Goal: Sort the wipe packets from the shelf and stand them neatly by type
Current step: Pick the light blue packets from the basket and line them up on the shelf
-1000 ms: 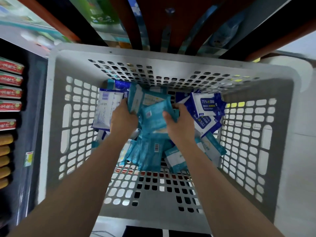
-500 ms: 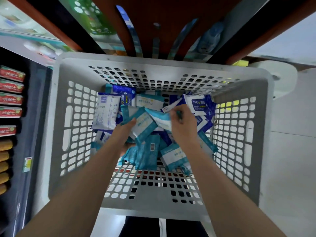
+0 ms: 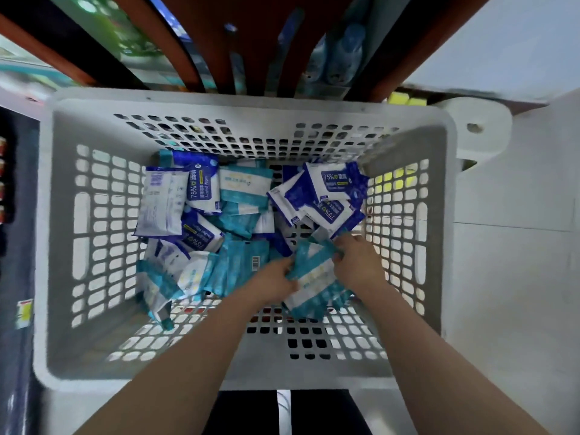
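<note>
A grey perforated basket [image 3: 94, 356] holds several wipe packets in a loose heap. Dark blue and white alcohol wipe packets [image 3: 332, 183] lie at the back right and back left [image 3: 201, 186]. Teal and white packets [image 3: 241, 265] fill the middle and front left. Near the front right of the basket both hands hold a small stack of teal packets [image 3: 314, 274]. My left hand [image 3: 273, 281] grips the stack's left side. My right hand [image 3: 357, 262] grips its right side, fingers curled over the top edge.
A red-brown shelf frame [image 3: 238, 42] rises behind the basket, with blurred goods on it. Shelves with red packages [image 3: 3, 171] run along the left edge. A white roll-like object [image 3: 474, 133] sits beyond the basket's right corner. Pale floor [image 3: 518, 277] lies to the right.
Both hands have moved from the middle of the heap to the front right of the basket, bringing teal packets with them. The view has tilted and shifted.
</note>
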`<state>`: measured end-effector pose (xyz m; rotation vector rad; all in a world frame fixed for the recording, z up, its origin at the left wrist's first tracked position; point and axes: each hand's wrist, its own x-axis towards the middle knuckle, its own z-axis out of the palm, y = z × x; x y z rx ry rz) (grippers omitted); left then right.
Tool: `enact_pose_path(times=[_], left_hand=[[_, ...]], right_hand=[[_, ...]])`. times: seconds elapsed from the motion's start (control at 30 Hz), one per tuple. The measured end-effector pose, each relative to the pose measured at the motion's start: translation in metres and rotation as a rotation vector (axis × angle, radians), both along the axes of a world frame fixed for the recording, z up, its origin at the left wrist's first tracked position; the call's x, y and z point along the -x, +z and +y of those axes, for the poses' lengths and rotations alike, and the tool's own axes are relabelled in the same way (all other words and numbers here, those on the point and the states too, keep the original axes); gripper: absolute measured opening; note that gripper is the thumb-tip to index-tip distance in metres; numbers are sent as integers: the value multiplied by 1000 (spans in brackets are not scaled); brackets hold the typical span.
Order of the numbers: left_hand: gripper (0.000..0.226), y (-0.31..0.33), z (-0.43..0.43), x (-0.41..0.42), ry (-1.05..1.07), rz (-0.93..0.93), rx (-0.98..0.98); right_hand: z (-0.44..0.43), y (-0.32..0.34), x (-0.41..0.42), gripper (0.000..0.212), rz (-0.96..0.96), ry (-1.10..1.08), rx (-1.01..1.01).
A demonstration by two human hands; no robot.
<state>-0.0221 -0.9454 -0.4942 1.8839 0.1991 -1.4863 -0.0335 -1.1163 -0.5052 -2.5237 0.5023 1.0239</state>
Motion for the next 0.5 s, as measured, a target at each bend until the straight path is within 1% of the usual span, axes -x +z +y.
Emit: enact_pose_path(times=[0.03, 0.07, 0.1, 0.13, 0.2, 0.23, 0.3, 0.4, 0.43, 0.5], left_hand=[[43, -6, -8, 6, -204, -35, -19], [42, -11, -15, 11, -359, -107, -44], [39, -16, -18, 15, -443, -194, -82], [34, -18, -18, 15, -450, -287, -123], [24, -16, -5, 9, -374, -485, -239], [22, -13, 6, 3, -351, -584, -313], [20, -9, 38, -9, -418, -725, -483], [33, -2, 90, -15, -572, -736, -679], [36, -1, 102, -13, -617, -746, -708], [33, 1, 118, -8, -701, -746, -747]], right_hand=[[3, -1, 3, 29, -67, 0, 20], [7, 0, 4, 30, -138, -10, 30], [11, 0, 4, 30, -190, -21, 26], [18, 1, 3, 29, -228, -22, 6], [34, 0, -2, 25, -242, 18, -87], [44, -2, -4, 24, -224, 45, -161], [64, -8, -9, 29, -149, 104, -303], [94, -21, -14, 45, -53, 239, -399], [103, -25, -15, 50, -36, 274, -409], [118, -32, -16, 60, -9, 320, -380]])
